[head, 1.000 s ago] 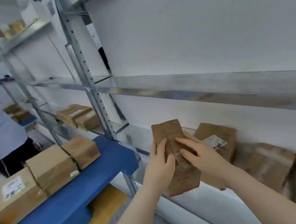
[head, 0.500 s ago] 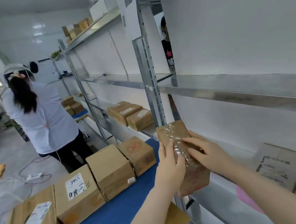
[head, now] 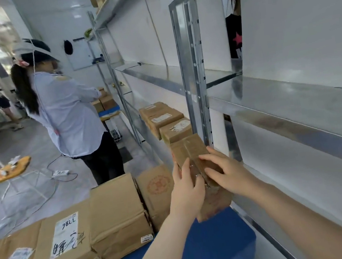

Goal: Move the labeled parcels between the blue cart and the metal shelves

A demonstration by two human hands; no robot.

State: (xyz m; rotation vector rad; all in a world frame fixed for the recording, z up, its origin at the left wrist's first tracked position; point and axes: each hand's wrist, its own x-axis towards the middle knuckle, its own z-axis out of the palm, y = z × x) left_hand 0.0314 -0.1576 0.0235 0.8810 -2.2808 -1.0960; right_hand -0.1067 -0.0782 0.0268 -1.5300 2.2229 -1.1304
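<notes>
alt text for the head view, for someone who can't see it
The left hand and right hand hold a small taped brown parcel over the blue cart, which carries a row of cardboard boxes. To the right run metal shelves, and a person in a pale shirt stands ahead.

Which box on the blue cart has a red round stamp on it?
The red-stamped box at the far end of the row on the blue cart, beside the held parcel. The others carry only white labels, no stamp.
</notes>
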